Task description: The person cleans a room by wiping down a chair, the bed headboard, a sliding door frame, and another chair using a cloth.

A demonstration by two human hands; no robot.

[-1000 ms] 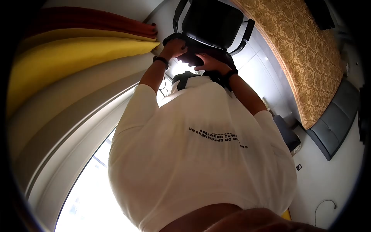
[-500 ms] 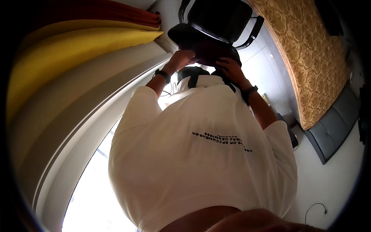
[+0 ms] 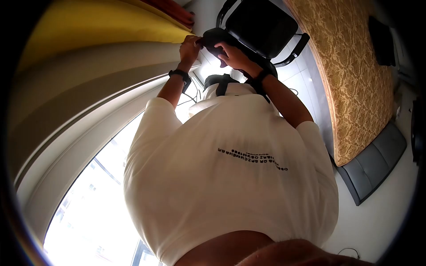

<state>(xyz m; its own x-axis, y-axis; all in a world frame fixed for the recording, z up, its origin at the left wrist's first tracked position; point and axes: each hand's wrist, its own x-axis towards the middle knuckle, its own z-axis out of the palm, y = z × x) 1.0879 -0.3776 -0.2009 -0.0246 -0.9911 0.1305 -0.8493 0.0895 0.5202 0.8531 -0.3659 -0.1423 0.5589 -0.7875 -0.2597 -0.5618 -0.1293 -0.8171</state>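
My left hand (image 3: 190,48) is raised near the end of the yellow curtain, its fingers closed on the edge of a dark cloth (image 3: 214,39) with a maroon tint. To its right, my right hand (image 3: 236,58) rests against the same cloth, thumb and fingers apart. The cloth bunches between my hands and the black chair, and its lower folds are too dark to make out. A dark band circles each wrist. Below my arms, my white shirt (image 3: 230,177) fills the middle of the view.
A black chair (image 3: 262,27) with armrests stands beyond my hands. On the right is a bed with a gold patterned cover (image 3: 350,84) and a grey padded headboard (image 3: 375,164). Yellow curtain (image 3: 111,24) and a bright window (image 3: 88,208) are on the left.
My left hand has moved up and left with the cloth's edge. My right hand has shifted left and up along the cloth. The view has turned, so the chair appears farther right.
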